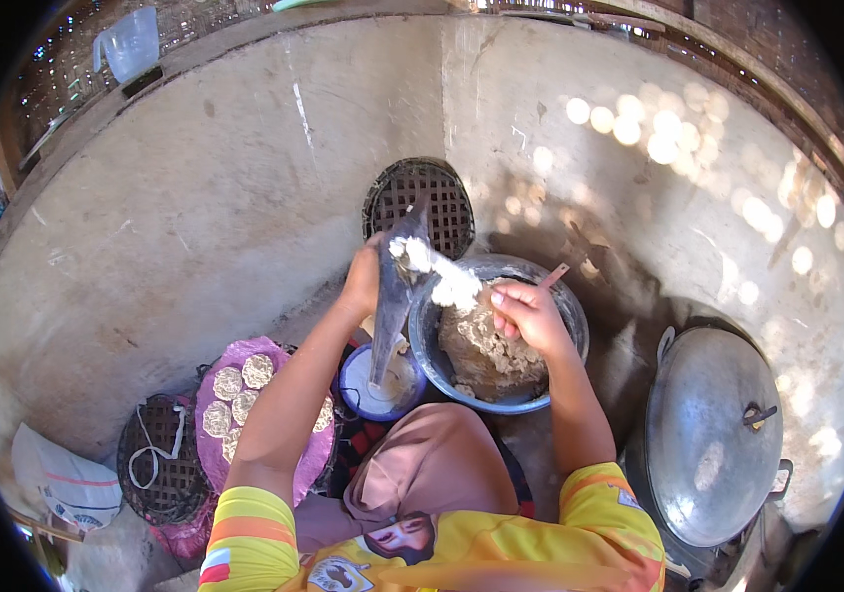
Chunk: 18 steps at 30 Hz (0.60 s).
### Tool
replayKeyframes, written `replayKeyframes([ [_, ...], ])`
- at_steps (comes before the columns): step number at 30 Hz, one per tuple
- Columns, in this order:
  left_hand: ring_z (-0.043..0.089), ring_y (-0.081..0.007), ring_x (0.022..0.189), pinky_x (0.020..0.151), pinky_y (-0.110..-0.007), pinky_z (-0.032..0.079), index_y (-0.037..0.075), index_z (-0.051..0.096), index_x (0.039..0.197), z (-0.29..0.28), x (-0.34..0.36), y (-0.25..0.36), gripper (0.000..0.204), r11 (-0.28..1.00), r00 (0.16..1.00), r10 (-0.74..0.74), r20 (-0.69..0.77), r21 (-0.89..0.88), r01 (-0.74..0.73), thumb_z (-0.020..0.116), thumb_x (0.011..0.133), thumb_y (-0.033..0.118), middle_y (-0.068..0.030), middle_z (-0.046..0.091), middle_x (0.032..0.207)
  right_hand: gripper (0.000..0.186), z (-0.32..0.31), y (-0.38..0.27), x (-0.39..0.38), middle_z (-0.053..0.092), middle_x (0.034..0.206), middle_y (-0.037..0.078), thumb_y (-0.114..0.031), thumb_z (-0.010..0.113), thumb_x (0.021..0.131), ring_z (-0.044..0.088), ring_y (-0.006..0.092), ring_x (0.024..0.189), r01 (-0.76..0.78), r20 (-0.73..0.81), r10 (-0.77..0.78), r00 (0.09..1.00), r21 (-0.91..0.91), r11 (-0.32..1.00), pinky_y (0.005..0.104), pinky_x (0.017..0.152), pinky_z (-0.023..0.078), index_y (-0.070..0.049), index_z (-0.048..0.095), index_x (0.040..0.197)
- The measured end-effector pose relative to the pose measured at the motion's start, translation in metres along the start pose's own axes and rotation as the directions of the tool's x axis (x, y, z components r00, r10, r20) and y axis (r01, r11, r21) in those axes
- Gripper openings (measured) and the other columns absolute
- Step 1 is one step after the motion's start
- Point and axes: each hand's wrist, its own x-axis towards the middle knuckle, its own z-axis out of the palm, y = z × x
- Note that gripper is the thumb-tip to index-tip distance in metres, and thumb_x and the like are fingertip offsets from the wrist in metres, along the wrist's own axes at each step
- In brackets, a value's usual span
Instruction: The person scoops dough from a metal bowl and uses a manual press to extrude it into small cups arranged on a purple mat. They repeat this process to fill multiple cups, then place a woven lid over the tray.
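Note:
My left hand (pixel 364 278) grips the edge of a dark, narrow flat board (pixel 395 306), held tilted above a small blue-rimmed tub (pixel 382 387). Pale, sunlit dough (pixel 412 254) clings to the board's upper part. My right hand (pixel 528 314) is closed round a thin utensil with a brownish handle (pixel 555 276); its working end is lost in glare and dough. That hand is over a large basin (pixel 420 331) of lumpy beige dough (pixel 481 345). Pale stuff sits in the tub, partly hidden by the board.
Left of me, flat round dough pieces (pixel 227 382) lie on pink cloth (pixel 208 439) over a basket. Beside it are a dark woven basket (pixel 160 474) and a white sack (pixel 67 483). A lidded metal pot (pixel 713 434) stands right. Another basket (pixel 420 192) leans against the curved wall (pixel 274 148).

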Motion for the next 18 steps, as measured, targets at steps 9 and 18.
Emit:
replayKeyframes([
  [9,0.059,-0.0243,0.087,0.077,-0.031,0.046,-0.001,0.056,0.098,-0.024,0.018,-0.028,0.038,0.86,0.976,0.195,0.092,0.463,-0.215,0.071,0.066,0.012,-0.0199,0.061,0.096,0.02,-0.002,-0.009,-0.011,0.067,0.075,0.008,-0.02,0.06,0.084,0.063,0.0158,0.061,0.121,-0.159,-0.24,0.958,-0.533,0.837,0.0287,0.058,0.048,-0.009,0.067,0.098],
  [18,0.057,-0.0363,0.084,0.076,-0.042,0.048,-0.001,0.06,0.089,0.02,-0.024,0.003,0.031,0.001,0.856,0.345,0.386,0.911,-0.412,0.067,0.062,0.013,-0.0178,0.054,0.093,0.017,0.012,-0.067,-0.022,0.062,0.071,0.007,-0.012,0.058,0.073,0.061,0.0233,0.067,0.219,0.155,-0.565,0.81,-0.975,0.046,0.0355,0.061,0.048,-0.011,0.068,0.087],
])
